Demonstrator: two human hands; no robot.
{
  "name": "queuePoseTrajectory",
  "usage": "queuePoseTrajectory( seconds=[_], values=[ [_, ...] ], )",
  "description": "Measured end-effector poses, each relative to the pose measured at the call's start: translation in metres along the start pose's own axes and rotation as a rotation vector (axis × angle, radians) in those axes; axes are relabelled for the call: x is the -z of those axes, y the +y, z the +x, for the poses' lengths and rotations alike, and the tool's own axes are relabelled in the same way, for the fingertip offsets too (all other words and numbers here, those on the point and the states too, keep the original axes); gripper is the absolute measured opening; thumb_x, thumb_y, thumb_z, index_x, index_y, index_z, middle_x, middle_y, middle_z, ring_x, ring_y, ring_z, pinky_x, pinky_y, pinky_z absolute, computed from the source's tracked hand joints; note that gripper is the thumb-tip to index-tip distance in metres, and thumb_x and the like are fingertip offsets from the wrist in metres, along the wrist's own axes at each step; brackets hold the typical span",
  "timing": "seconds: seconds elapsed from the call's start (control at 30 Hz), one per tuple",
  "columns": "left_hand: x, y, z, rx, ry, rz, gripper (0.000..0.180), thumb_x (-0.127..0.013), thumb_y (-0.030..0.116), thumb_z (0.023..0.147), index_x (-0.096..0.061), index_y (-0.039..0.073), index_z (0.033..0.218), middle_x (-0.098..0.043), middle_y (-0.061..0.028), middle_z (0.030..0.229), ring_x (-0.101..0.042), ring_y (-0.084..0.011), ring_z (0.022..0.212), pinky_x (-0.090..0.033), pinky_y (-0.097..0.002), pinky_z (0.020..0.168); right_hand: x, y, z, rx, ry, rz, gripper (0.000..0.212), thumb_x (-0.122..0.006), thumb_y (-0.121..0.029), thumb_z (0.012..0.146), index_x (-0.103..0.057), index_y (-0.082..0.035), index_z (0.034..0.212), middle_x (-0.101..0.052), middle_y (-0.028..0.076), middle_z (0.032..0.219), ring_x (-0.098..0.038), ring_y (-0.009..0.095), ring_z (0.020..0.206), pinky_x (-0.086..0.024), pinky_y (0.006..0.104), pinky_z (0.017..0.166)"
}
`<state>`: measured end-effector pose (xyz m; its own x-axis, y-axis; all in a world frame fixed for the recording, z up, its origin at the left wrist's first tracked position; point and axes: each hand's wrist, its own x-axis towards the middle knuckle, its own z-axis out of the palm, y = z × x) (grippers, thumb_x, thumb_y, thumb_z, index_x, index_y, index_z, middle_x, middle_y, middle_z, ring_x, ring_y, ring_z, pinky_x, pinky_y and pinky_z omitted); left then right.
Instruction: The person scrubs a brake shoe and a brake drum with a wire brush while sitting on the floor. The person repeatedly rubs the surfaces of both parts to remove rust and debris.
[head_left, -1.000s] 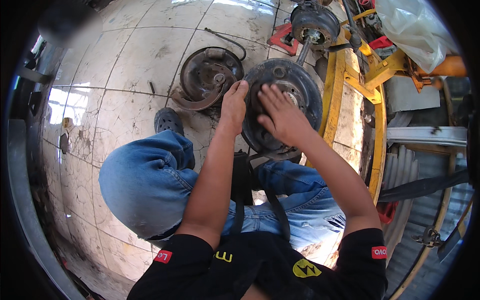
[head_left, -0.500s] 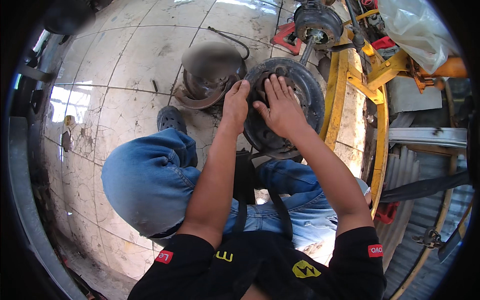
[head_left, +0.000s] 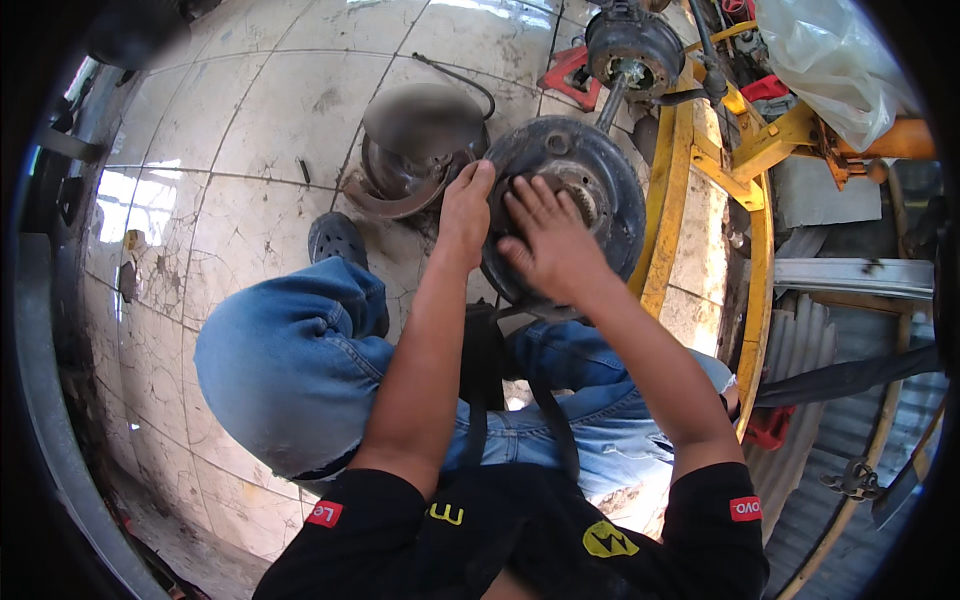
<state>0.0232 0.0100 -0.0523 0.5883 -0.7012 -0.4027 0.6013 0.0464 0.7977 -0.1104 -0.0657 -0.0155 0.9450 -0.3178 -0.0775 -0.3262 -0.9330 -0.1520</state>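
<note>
A dark, greasy round brake plate (head_left: 600, 170) stands upright on an axle in front of me. My left hand (head_left: 465, 210) grips its left rim, thumb on the edge. My right hand (head_left: 545, 240) lies flat on the plate's face, fingers spread toward the centre hub; whether it holds a small part is hidden. The axle shaft (head_left: 612, 98) runs back to a second hub (head_left: 632, 45). I squat with blue-jeaned knees (head_left: 290, 360) below the plate.
A removed brake drum and plate (head_left: 415, 145) lie on the tiled floor to the left. A yellow metal frame (head_left: 755, 230) runs along the right, with a clear plastic bag (head_left: 835, 60) above. My dark shoe (head_left: 335, 238) rests on the tiles.
The view has shifted slightly. My right hand slid a little lower and leftward on the plate's face. My left hand keeps its hold on the rim.
</note>
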Motion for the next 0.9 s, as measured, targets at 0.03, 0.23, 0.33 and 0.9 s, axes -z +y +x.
queuePoseTrajectory(
  seconds=[0.03, 0.23, 0.33, 0.9],
  values=[
    [-0.002, 0.003, 0.000, 0.001, -0.009, 0.009, 0.050, -0.050, 0.037, 0.100, -0.054, -0.001, 0.132, -0.059, -0.0116, 0.124, -0.051, -0.0200, 0.115, -0.037, -0.0339, 0.101, 0.002, 0.005, 0.001, 0.014, 0.000, 0.010, 0.067, -0.039, -0.050, 0.099, -0.040, 0.000, 0.144, -0.031, 0.021, 0.154, -0.023, 0.037, 0.145, -0.021, 0.0508, 0.117],
    [0.006, -0.005, 0.002, 0.032, 0.010, -0.065, 0.047, -0.050, 0.035, 0.100, -0.055, -0.001, 0.129, -0.060, -0.0089, 0.121, -0.053, -0.0179, 0.111, -0.039, -0.0331, 0.098, -0.014, 0.001, 0.013, -0.138, 0.152, -0.023, 0.068, -0.038, -0.051, 0.100, -0.040, 0.000, 0.144, -0.031, 0.019, 0.155, -0.025, 0.034, 0.145, -0.021, 0.0495, 0.117],
    [-0.004, 0.006, -0.006, 0.006, 0.007, -0.007, 0.047, -0.050, 0.034, 0.100, -0.055, -0.001, 0.130, -0.060, -0.0096, 0.121, -0.053, -0.0184, 0.111, -0.039, -0.0328, 0.098, -0.016, 0.010, 0.000, 0.047, 0.061, -0.039, 0.071, -0.035, -0.054, 0.099, -0.038, 0.001, 0.145, -0.030, 0.021, 0.154, -0.024, 0.037, 0.145, -0.020, 0.0484, 0.118],
    [0.012, -0.012, 0.009, 0.006, -0.022, -0.122, 0.047, -0.051, 0.035, 0.100, -0.055, -0.001, 0.130, -0.060, -0.0091, 0.120, -0.053, -0.0172, 0.109, -0.040, -0.0318, 0.098, -0.012, 0.027, 0.006, 0.137, 0.116, 0.004, 0.060, -0.035, -0.048, 0.101, -0.043, -0.006, 0.143, -0.038, 0.015, 0.151, -0.026, 0.033, 0.145, -0.018, 0.0484, 0.119]
  ],
)
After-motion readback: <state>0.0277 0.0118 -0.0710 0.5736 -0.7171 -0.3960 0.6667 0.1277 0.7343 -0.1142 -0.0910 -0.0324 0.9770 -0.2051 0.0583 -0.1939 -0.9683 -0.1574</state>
